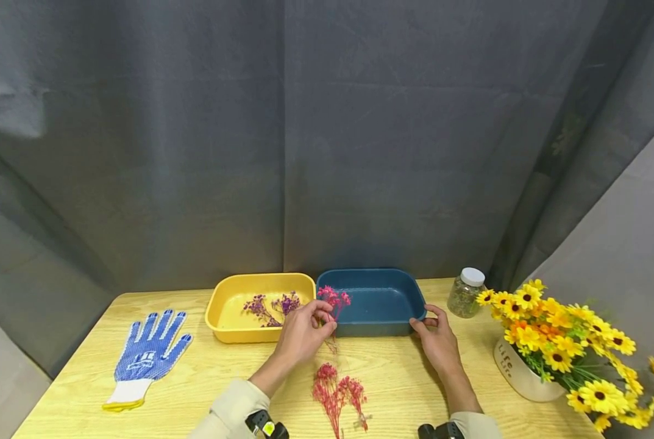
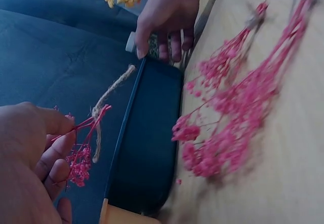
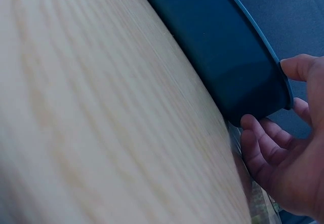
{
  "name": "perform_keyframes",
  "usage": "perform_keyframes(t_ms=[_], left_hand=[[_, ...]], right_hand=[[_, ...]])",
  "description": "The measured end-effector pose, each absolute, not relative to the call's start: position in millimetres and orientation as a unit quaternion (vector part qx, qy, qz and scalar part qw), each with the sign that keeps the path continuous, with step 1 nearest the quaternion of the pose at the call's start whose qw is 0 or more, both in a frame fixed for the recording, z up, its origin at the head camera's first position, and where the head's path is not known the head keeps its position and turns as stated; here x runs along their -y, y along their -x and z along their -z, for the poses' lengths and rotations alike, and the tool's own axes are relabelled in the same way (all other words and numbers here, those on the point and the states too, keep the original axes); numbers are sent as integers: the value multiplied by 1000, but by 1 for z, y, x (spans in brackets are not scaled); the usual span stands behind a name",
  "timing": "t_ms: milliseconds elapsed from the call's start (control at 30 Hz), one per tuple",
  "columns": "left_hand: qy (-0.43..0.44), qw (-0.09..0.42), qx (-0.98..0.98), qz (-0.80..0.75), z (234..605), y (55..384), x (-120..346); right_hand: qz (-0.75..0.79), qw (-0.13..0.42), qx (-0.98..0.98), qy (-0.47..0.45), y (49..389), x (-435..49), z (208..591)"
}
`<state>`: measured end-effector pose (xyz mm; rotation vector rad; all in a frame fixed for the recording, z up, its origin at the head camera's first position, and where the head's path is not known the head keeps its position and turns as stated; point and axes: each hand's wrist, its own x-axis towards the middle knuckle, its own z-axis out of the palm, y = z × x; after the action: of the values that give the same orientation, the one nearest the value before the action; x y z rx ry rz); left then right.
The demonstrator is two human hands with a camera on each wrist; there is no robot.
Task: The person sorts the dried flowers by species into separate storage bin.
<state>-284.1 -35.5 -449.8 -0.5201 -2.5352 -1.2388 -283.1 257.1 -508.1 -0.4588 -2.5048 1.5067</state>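
My left hand (image 1: 302, 334) pinches the stems of a small bunch of pink dried flowers (image 1: 334, 297), raised over the left end of a blue plastic basin (image 1: 378, 330). Beige twine (image 2: 107, 93) is tied round those stems in the left wrist view. At the basin's right front corner, my right hand (image 1: 439, 345) grips with the thumb by the rim and curled fingers against the outer wall (image 3: 253, 89). Two more pink bunches (image 1: 329, 393) lie on the table in front. Purple dried flowers (image 1: 258, 308) rest inside the yellow basin (image 1: 230, 335), left of the blue one.
A blue-and-white work glove (image 1: 147, 356) lies on the wooden table (image 1: 195, 378) at left. To the right stand a white-lidded glass jar (image 1: 464, 299) and a white pot (image 1: 524, 375) of yellow artificial flowers (image 1: 557, 344). A grey curtain (image 1: 359, 152) hangs behind.
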Motion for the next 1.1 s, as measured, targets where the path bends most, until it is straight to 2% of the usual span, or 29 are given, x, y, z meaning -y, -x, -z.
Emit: perform_keyframes(t_ms=[633,1100], left_hand=[[154,146,894,394,450,347,9],[174,139,904,366,460,354,12]], right_hand=[[-510,89,841,156,281,-256,509],[-513,98,837,160,283,-255,509]])
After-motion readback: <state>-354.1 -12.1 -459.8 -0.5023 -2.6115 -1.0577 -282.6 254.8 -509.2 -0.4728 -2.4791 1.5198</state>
